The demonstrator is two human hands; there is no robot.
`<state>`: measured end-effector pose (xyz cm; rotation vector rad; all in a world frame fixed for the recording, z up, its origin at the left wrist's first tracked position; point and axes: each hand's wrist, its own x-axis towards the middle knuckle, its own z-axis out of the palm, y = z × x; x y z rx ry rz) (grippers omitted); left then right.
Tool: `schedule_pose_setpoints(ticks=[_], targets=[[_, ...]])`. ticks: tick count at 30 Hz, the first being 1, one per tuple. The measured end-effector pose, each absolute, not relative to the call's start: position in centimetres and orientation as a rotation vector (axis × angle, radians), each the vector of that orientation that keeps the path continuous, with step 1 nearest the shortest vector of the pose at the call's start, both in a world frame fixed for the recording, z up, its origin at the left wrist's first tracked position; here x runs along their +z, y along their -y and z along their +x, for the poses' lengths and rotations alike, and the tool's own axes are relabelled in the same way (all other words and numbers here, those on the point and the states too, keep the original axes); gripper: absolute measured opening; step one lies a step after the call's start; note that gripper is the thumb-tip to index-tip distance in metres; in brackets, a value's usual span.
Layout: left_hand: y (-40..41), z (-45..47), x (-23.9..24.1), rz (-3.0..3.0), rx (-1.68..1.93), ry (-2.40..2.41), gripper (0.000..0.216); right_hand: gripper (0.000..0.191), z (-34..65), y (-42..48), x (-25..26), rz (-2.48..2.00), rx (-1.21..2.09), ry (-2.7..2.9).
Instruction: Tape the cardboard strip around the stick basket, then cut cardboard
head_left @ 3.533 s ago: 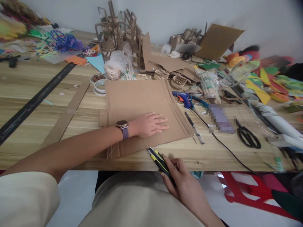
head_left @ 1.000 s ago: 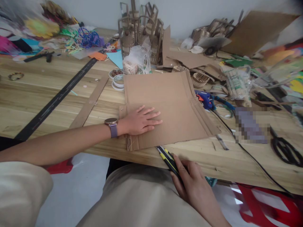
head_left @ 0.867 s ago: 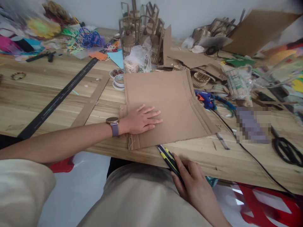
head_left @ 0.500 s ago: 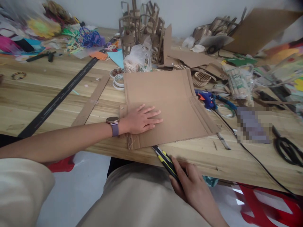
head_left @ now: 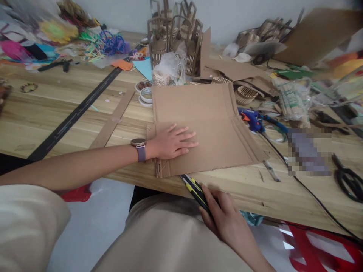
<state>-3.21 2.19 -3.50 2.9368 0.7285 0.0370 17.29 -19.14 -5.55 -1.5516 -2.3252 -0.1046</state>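
Note:
A creased sheet of brown cardboard (head_left: 210,139) lies on the wooden table in front of me. My left hand (head_left: 176,142) rests flat on its left part, fingers spread, with a watch on the wrist. Below the sheet's near edge, my right hand (head_left: 224,211) grips a yellow and black utility knife (head_left: 195,190). The knife points up and left, and its tip is at the cardboard's lower edge; whether the blade goes under the sheet I cannot tell.
A long black ruler (head_left: 76,113) and a cardboard strip (head_left: 113,121) lie left. Tape rolls (head_left: 146,94) and small woven baskets (head_left: 172,45) stand behind. To the right are a blue glue gun (head_left: 251,120), its cord, and black scissors (head_left: 350,181).
The view has shifted slightly, so the table's things appear a little further right. My left hand stays flat on the cardboard; the knife tip remains by its near edge.

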Motion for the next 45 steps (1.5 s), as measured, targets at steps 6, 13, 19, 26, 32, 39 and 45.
schedule_pose_setpoints(ticks=[6,13,19,26,32,39,45], targets=[[-2.2,-3.2,-3.6,2.937,0.053,-0.729,0.044,0.054,17.0,18.9,-5.4,-1.521,-0.075,2.350],[-2.1,-3.1,-3.5,2.936,0.009,-0.741,0.045,0.044,16.9,18.2,-4.9,-1.413,-0.045,2.458],[-2.1,-3.0,-3.3,2.925,-0.022,-0.746,0.045,0.041,16.1,18.0,-5.4,-1.422,-0.066,2.436],[-2.1,-3.0,-3.3,2.916,-0.004,-0.740,0.045,0.039,15.8,17.5,-5.6,-1.383,-0.045,2.485],[-2.2,-3.0,-3.4,2.919,-0.007,-0.730,0.045,0.038,15.7,17.1,-5.5,-1.334,-0.054,2.493],[-2.2,-3.0,-3.5,2.920,0.008,-0.713,0.044,0.037,15.5,16.9,-5.5,-1.319,-0.040,2.499],[-2.1,-2.9,-3.1,2.912,-0.024,-0.731,0.045,0.038,15.5,16.9,-5.5,-1.289,-0.048,2.513]])
